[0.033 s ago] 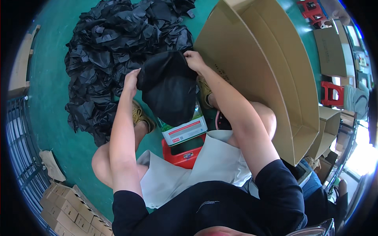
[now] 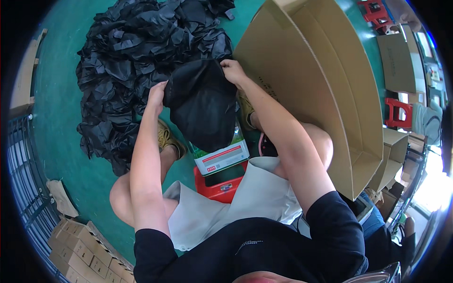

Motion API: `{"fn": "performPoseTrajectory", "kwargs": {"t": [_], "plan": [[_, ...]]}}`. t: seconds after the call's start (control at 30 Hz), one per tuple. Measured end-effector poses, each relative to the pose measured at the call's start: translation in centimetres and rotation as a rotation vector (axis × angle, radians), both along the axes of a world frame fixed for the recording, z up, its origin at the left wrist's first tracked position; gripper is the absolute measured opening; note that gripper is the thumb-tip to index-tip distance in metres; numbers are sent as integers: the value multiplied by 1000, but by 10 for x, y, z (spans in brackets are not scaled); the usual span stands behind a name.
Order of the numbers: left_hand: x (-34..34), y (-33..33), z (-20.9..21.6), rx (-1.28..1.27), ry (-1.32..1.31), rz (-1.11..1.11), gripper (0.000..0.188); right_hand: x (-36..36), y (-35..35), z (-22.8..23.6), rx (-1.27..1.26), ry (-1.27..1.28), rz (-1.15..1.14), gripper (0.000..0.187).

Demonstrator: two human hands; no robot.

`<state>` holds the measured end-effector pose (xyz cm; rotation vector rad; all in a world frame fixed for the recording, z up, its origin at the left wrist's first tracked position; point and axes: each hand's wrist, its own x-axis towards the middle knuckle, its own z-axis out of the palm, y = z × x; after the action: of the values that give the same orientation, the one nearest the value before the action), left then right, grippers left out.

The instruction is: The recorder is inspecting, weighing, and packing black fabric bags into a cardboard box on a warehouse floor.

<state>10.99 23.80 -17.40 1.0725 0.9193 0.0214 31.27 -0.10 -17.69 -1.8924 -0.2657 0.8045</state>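
Between my hands a piece of thin black fabric (image 2: 202,108), perhaps a bag, is held spread out by its far edge. My left hand (image 2: 156,95) pinches its far left corner. At the far right corner, the fingers of my right hand (image 2: 232,73) are closed on the same edge. The near part of the fabric hangs over a white and green box (image 2: 222,159), hiding most of that box's top. Just beyond and to the left lies a large heap of crumpled black fabric pieces (image 2: 127,56) on the green floor.
A red plastic stool (image 2: 219,191) stands between my legs, by the white and green box. To my right a big open cardboard carton (image 2: 302,61) rises close to my right arm. Stacked brown cartons (image 2: 80,250) are at the lower left; another red stool (image 2: 398,112) is far right.
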Motion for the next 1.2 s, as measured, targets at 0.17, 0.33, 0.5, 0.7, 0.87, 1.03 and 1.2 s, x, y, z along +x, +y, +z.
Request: {"fn": "performPoseTrajectory", "kwargs": {"t": [0.17,0.33,0.5,0.7,0.87,1.03,1.2], "plan": [[14,17,-22,-35,205,-22,31,10,22,-22,-195,2,-7,19],[8,15,-63,15,267,25,29,13,20,-44,-339,93,-50,21],[-23,14,-93,91,440,-224,30,7,5,-55,-431,112,-90,24],[-25,-45,-28,333,616,-34,37,-34,-38,-38,-463,-49,-282,35],[-68,-82,-20,485,268,276,45,-73,-54,-52,-106,71,-531,37],[-98,-118,8,273,145,420,60,-107,-69,-38,-106,115,-493,33],[-105,-142,-5,266,159,338,60,-123,-87,-46,-159,42,-366,31]]}}
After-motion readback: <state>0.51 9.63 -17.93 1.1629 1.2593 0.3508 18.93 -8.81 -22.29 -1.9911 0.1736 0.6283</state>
